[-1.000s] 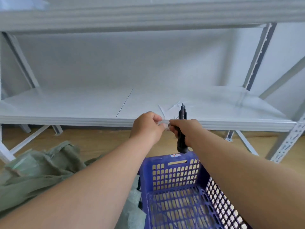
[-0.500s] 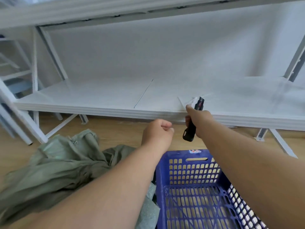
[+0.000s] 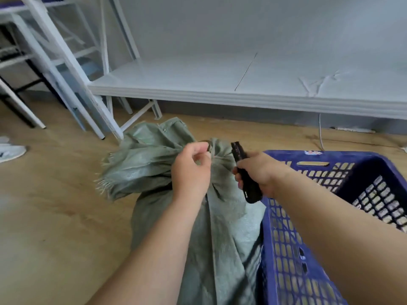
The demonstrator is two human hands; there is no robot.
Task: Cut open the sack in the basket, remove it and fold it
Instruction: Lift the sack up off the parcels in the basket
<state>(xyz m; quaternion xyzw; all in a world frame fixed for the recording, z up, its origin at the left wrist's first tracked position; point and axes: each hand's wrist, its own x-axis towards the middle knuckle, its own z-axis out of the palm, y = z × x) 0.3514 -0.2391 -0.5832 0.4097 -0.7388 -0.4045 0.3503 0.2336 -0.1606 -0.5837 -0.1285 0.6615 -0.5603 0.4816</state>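
A grey-green woven sack (image 3: 152,164) lies on the wooden floor to the left of a blue slotted basket (image 3: 286,249). Its neck is bunched and its frayed open end points left. My left hand (image 3: 190,170) hovers over the gathered neck with the fingers curled; whether it pinches the cloth I cannot tell. My right hand (image 3: 256,172) grips a black utility knife (image 3: 244,170) just right of the neck, tip pointing up and away. My right forearm crosses over the basket's near corner.
A low white shelf (image 3: 242,91) runs across behind the sack. White metal frame legs (image 3: 72,84) stand at the left. A white shoe (image 3: 11,150) lies at the far left edge. A cable (image 3: 321,137) trails on the floor behind the basket.
Both hands came down from the shelf edge to the sack's neck on the floor. My view dropped and swung left, bringing sack and basket into full sight.
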